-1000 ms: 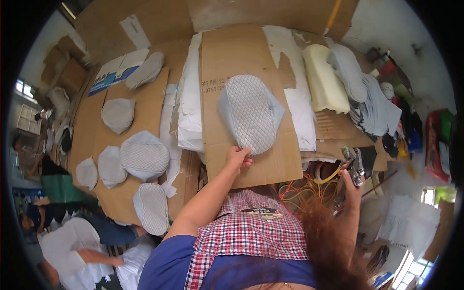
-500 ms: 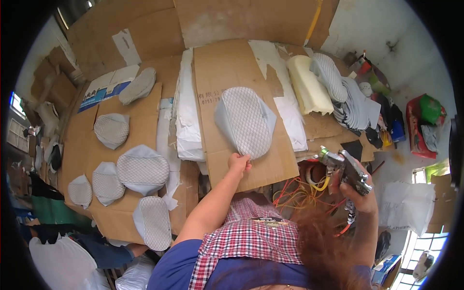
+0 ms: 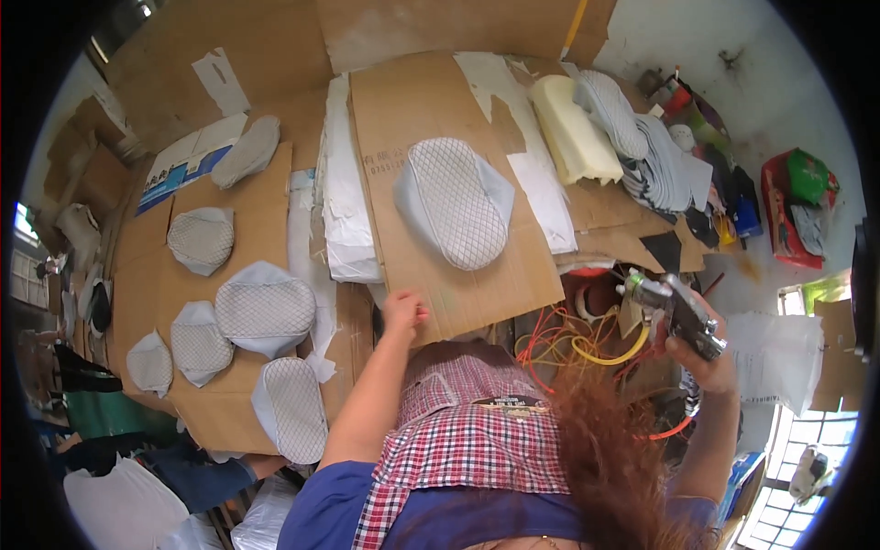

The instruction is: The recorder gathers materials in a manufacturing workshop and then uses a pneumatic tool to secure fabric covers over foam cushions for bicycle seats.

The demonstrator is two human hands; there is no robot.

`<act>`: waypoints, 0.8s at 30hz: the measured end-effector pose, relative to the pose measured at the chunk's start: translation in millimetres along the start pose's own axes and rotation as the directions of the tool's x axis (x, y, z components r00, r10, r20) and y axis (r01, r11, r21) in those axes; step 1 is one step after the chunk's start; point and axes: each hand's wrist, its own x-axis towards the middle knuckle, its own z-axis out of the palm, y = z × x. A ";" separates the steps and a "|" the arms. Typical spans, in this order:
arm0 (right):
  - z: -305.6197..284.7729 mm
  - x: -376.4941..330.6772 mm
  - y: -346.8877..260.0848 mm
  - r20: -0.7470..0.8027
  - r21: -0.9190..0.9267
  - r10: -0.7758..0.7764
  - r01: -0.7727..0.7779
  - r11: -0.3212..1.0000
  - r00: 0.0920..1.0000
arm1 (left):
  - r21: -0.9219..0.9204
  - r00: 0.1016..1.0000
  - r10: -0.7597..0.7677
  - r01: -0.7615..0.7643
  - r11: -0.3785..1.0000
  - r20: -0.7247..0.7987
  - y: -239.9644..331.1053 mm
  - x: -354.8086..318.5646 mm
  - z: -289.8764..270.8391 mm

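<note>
My right hand [image 3: 706,362] grips silver metal spray gun [image 3: 654,294], two o'clock. Left hand [image 3: 403,313] curled, empty. Grey oval quilted-cloth cover [image 3: 456,202] laid out, twelve o'clock; what's left, can't tell.

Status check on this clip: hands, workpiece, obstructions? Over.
Left hand curled, by cardboard sheet's near edge. Right hand holding spray gun. Quilted grey piece on the sheet, apart from both hands. Nothing lying over it.
</note>
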 end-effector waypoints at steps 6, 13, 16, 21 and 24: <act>1.0 -25.7 -9.0 -0.073 0.064 0.069 -0.064 0.996 0.995 | -0.109 0.952 -0.001 -0.034 0.993 -0.305 -17.3 -16.8 -137.1; -0.8 -33.9 -15.8 0.194 -0.076 0.143 -0.131 0.989 0.970 | -0.220 0.870 -0.094 -0.017 0.975 -0.483 -25.7 -36.4 -207.1; -1.8 -29.8 -21.3 -0.024 0.005 0.105 -0.105 0.994 0.994 | -0.232 0.865 -0.101 -0.019 0.972 -0.491 -25.5 -38.6 -206.0; -8.3 -32.9 -16.2 0.081 -0.022 0.145 -0.144 0.989 0.986 | -0.232 0.880 -0.048 -0.072 0.970 -0.472 -16.8 -31.8 -202.0; 0.2 -22.2 -18.0 0.104 -0.021 0.118 -0.117 0.993 0.988 | -0.207 0.882 -0.014 -0.096 0.974 -0.472 -6.5 -26.4 -187.3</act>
